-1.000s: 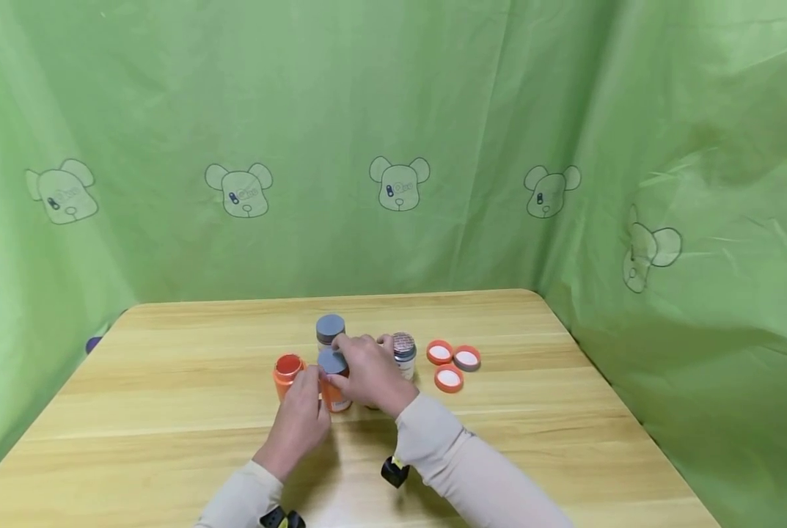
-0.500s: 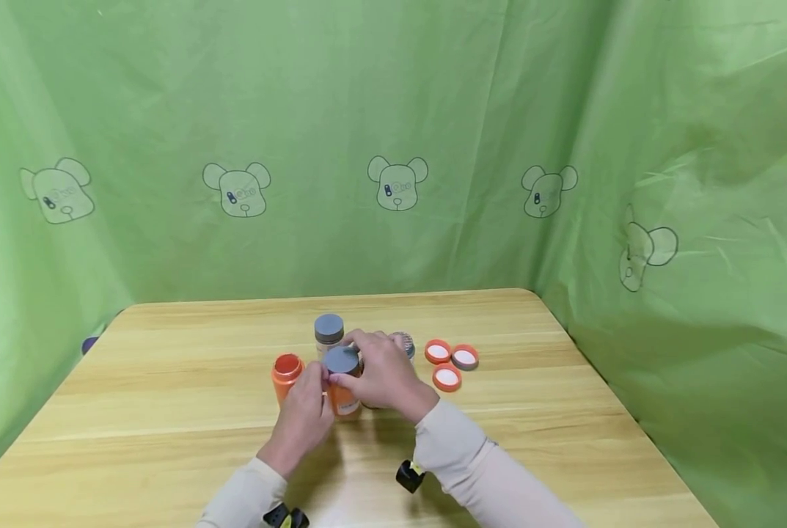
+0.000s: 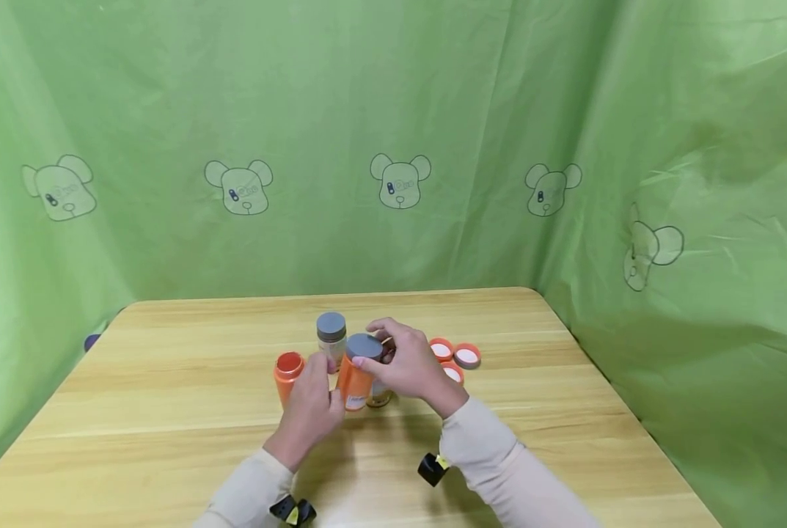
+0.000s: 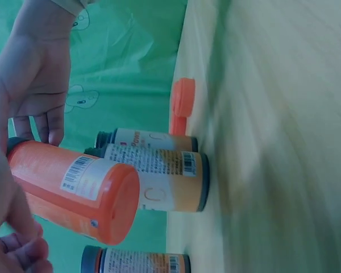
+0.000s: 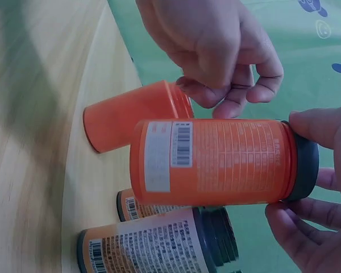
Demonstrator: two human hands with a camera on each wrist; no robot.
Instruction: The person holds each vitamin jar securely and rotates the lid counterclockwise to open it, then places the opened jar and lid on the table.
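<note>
My right hand grips an orange bottle by its grey screw cap, thumb on one side and fingers on the other. The bottle is tilted, its base raised off the table in both wrist views. To its left, my left hand has loosely curled fingers with nothing in them; in the right wrist view they are close to the bottle's side. Just beyond that hand stands an uncapped orange bottle. A grey-capped bottle with a pale label stands behind.
Partly behind my right hand is a pale-labelled bottle; the right wrist view shows a labelled bottle with a bare threaded neck. To the right lie two orange lids, one an orange lid, and a grey lid. Green curtains border the wooden table.
My right hand has moved right with the capped orange bottle, lifting and tilting it. The left hand has shifted slightly right. The uncapped bottle has stayed in place.
</note>
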